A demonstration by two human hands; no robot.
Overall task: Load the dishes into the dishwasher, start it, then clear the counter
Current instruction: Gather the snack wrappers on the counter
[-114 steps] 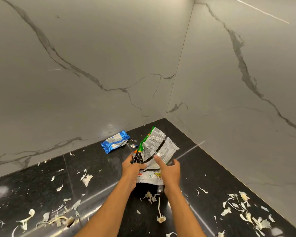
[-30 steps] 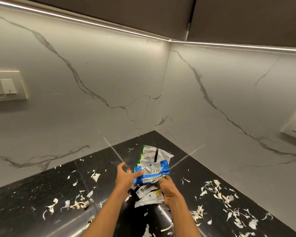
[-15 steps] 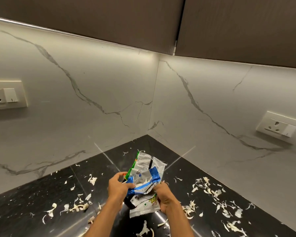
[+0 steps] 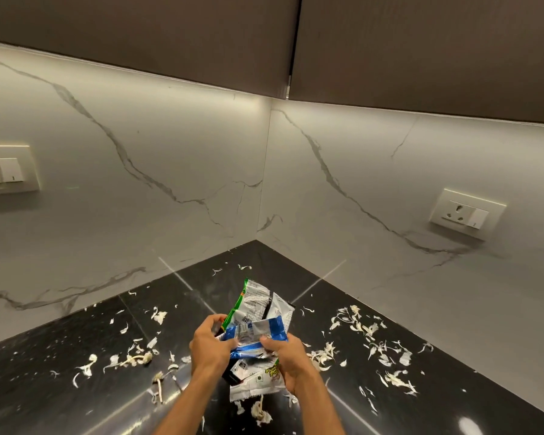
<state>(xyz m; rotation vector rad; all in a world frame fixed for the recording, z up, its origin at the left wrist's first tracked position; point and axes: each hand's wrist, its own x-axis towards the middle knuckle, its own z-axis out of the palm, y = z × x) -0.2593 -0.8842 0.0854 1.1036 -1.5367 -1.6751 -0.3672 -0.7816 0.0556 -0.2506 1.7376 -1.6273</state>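
Both hands hold a bundle of empty snack wrappers above the black counter (image 4: 76, 350), near its inner corner. My left hand (image 4: 209, 345) pinches the left edge of a blue and silver wrapper (image 4: 255, 335). My right hand (image 4: 288, 356) grips its right side together with a white wrapper with yellow print (image 4: 258, 383) that hangs below. A green and silver wrapper (image 4: 255, 304) stands up behind the blue one, held in the same bundle. White vegetable peels (image 4: 363, 329) lie scattered over the counter on both sides of my hands.
Marble walls meet in a corner behind the counter. A wall socket (image 4: 467, 213) sits on the right wall and a switch plate (image 4: 5, 171) on the left wall. Dark upper cabinets (image 4: 421, 51) hang overhead.
The blue wrapper that lay on the counter 3.8 s ago is now in my hands with the others. The bundle has come closer to me and the view has tilted up.
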